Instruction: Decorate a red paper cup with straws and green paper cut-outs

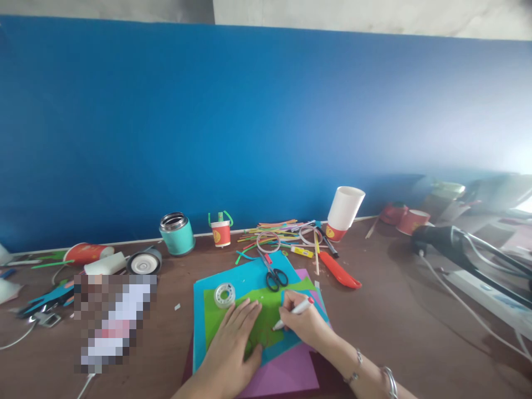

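My left hand (pixel 233 344) lies flat on a green paper sheet (pixel 216 321), fingers stretched out. In my right hand (pixel 305 321) is a white marker with a red end (pixel 300 306); its tip touches or hovers just over the green sheet, where faint lines show. Beneath the green sheet are blue paper (pixel 199 343) and purple paper (pixel 286 377). A roll of clear tape (pixel 224 295) sits just beyond my left fingertips. Black-handled scissors (pixel 276 279) rest on the paper ahead of my right hand.
Behind the papers lie a bundle of coloured strips (pixel 276 228), a yellow glue stick (pixel 301 252) and a red elongated object (pixel 339 271). Stacked white cups (pixel 346 208), a decorated small cup (pixel 221 234) and a teal jar (pixel 177 235) stand near the blue partition. Cables (pixel 469 307) run at right.
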Tool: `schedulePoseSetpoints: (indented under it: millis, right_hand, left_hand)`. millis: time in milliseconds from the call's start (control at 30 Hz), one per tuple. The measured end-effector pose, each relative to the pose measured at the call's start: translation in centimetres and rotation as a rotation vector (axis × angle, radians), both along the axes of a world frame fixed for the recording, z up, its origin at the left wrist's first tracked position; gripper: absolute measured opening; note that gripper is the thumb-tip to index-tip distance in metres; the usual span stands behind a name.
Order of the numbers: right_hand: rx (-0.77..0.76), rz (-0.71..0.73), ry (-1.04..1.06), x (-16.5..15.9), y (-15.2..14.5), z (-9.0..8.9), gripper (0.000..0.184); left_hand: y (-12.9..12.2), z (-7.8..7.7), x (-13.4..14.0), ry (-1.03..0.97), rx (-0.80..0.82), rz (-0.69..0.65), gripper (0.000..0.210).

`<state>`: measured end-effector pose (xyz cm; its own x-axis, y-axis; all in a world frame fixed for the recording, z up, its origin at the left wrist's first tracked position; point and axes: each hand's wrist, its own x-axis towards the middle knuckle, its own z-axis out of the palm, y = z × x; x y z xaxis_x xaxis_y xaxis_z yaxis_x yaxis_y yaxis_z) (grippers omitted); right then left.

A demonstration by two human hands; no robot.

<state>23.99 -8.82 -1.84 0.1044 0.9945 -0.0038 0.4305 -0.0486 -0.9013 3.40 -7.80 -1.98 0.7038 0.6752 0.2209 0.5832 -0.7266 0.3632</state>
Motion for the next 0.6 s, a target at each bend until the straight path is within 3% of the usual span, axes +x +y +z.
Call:
schedulePoseSetpoints:
  millis: [600]
  right_hand:
    - [-0.101,0.068,0.069,-0.05,-0.39,0.51,0.014]
  left_hand:
    - [0.01,-0.06,-0.03,-0.006,0.005,-0.010,0.068]
